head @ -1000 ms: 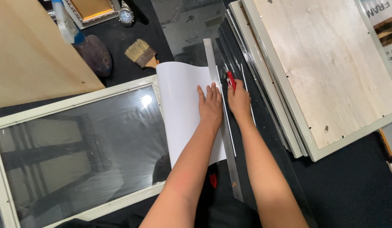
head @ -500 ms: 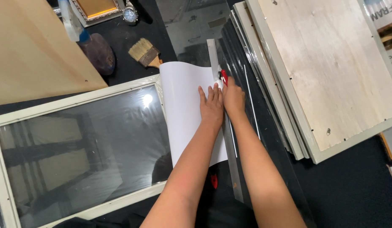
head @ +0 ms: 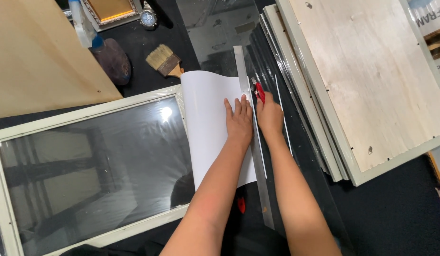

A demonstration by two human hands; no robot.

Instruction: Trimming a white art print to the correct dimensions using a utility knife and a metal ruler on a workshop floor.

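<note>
The left hand (head: 239, 121) lies flat, fingers spread, pinning a metal ruler (head: 252, 137) on a white sheet (head: 208, 128) mid-worktop. The right hand (head: 269, 116) has its fingers closed around a red utility knife (head: 259, 91) at the ruler's right edge, near its far end. If the ruler slips, the blade could wander into the sheet or the pressing fingertips. The black worktop (head: 390, 213) is crowded: a glazed frame (head: 87, 161) left, stacked frame backs (head: 362, 80) right, a brush (head: 164, 60) beyond.

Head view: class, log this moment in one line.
left hand flat on white sheet | right hand holds red cutter against metal ruler
</note>
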